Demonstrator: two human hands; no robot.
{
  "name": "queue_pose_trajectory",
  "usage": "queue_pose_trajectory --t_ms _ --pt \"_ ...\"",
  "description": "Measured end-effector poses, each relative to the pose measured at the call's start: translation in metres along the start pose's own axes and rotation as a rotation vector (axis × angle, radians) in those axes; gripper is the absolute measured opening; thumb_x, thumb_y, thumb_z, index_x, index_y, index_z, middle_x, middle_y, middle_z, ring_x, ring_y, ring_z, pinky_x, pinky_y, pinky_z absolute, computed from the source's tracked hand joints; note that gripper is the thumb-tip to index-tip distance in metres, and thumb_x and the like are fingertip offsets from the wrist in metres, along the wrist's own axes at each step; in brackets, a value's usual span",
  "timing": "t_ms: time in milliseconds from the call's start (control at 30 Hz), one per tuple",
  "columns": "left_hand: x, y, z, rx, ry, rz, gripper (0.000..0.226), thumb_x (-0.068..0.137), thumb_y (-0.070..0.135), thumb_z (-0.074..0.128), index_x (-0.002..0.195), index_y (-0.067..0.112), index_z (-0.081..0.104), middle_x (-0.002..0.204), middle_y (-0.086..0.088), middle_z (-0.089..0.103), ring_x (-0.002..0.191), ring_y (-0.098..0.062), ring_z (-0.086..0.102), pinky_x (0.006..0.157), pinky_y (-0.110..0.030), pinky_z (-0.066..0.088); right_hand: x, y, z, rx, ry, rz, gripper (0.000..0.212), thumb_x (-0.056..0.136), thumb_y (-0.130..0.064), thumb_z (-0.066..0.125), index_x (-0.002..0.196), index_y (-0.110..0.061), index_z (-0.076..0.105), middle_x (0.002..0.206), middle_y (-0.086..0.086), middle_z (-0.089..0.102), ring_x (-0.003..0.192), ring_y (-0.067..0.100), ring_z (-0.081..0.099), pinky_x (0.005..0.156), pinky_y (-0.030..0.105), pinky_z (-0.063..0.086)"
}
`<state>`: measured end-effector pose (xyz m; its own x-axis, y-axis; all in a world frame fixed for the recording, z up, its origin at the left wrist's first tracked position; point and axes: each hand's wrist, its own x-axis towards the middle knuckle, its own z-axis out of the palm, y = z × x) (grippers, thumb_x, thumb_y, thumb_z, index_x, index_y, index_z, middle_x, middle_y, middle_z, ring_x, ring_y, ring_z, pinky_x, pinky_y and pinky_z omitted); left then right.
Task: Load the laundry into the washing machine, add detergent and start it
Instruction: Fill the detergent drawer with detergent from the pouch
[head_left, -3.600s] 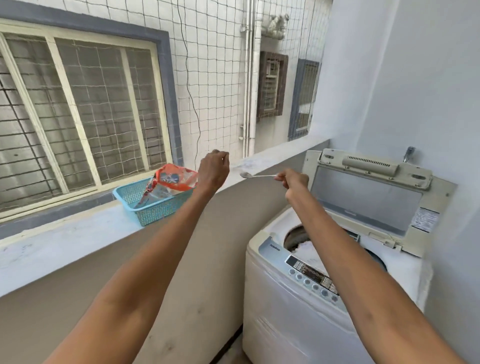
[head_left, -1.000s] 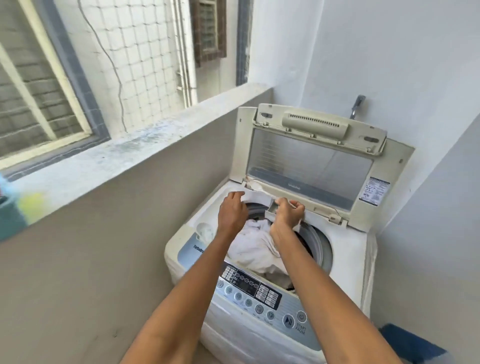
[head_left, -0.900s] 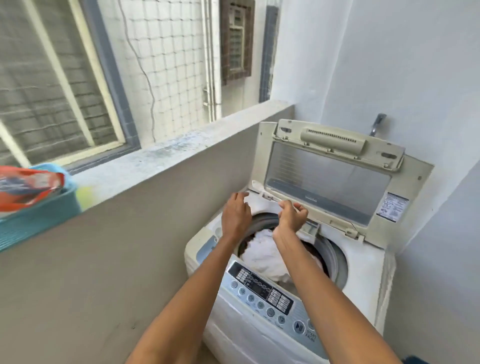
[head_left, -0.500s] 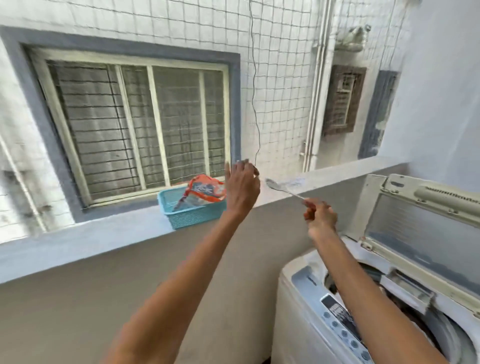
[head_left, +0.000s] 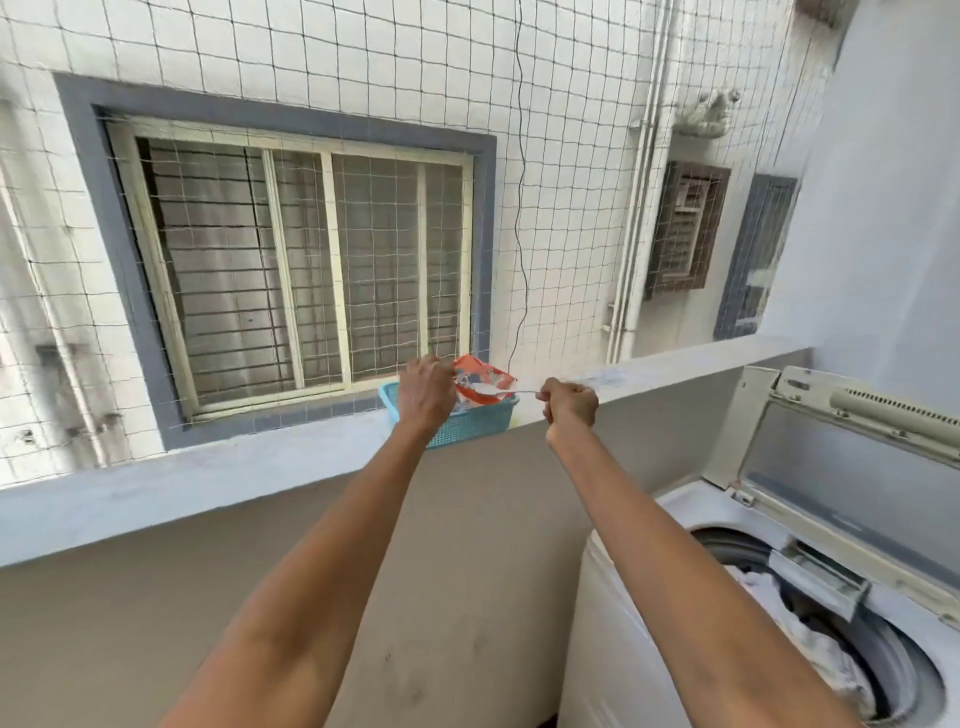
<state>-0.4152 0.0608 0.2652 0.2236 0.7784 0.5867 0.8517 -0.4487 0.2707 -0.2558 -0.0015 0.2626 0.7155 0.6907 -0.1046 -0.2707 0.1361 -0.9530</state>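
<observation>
- Head view: a person on a balcony reaches both arms out toward a turquoise plastic basket (head_left: 470, 423) standing on the concrete ledge (head_left: 234, 462), at about 12 o'clock from the hands.
- The left hand (head_left: 423, 392), fingers curled, grips the top edge of an orange-red detergent bag (head_left: 485, 375) that sits inside the basket.
- The right hand (head_left: 570, 408), closed in a fist, pinches the thin handle of a metal spoon (head_left: 488, 388); the bowl of the spoon lies at the mouth of the bag, at 9 o'clock from that hand.
- The top-loading washing machine (head_left: 623, 597) stands at 4 o'clock from the hands, well apart from the basket, its lid (head_left: 852, 467) raised upright.
- White laundry (head_left: 763, 587) lies in the drum; a small drawer (head_left: 815, 571) stands out at the rim.
- Beyond the ledge, netting (head_left: 561, 156) covers a tiled wall and a barred window (head_left: 291, 260).
</observation>
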Motion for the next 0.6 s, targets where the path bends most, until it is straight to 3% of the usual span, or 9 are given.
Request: queue_pose_trajectory --t_ms 167,267,400,600 --pt "0.016 0.004 0.012 -0.150 0.004 -0.034 0.029 0.090 0.009 0.054 0.118 0.005 0.047 0.110 -0.015 0.062 0.098 -0.029 0.055 0.086 -0.036 0.044 0.017 0.006 0.028 -0.081 0.033 -0.081 0.019 0.070 -0.012 0.063 0.082 -0.017 0.049 0.090 0.012 0.071 0.071 0.025 0.056 0.055 0.027 0.041" --pt "0.028 0.000 0.021 -0.161 -0.022 -0.078 0.033 0.090 0.011 0.056 0.121 0.004 0.047 0.111 -0.014 0.062 0.099 -0.029 0.057 0.089 -0.035 0.043 0.027 0.009 0.044 -0.158 0.001 -0.115 0.017 0.078 -0.010 0.065 0.077 -0.017 0.049 0.097 0.011 0.069 0.080 0.025 0.059 0.060 0.025 0.040" --pt "0.033 -0.005 0.031 -0.187 -0.053 -0.098 0.028 0.092 0.009 0.051 0.118 0.001 0.054 0.103 -0.019 0.067 0.091 -0.032 0.062 0.079 -0.039 0.051 0.040 0.028 0.055 -0.419 -0.067 -0.197 0.009 0.086 -0.014 0.062 0.094 -0.009 0.062 0.101 0.009 0.068 0.092 0.025 0.061 0.067 0.027 0.041" --pt "0.027 -0.017 0.029 -0.080 -0.093 0.074 0.044 0.086 0.008 0.048 0.129 0.016 0.057 0.118 -0.013 0.065 0.107 -0.033 0.058 0.089 -0.042 0.045 0.039 0.044 0.054 -0.628 -0.071 -0.281 0.012 0.088 -0.020 0.060 0.094 -0.011 0.065 0.106 0.009 0.069 0.102 0.031 0.061 0.071 0.025 0.038"
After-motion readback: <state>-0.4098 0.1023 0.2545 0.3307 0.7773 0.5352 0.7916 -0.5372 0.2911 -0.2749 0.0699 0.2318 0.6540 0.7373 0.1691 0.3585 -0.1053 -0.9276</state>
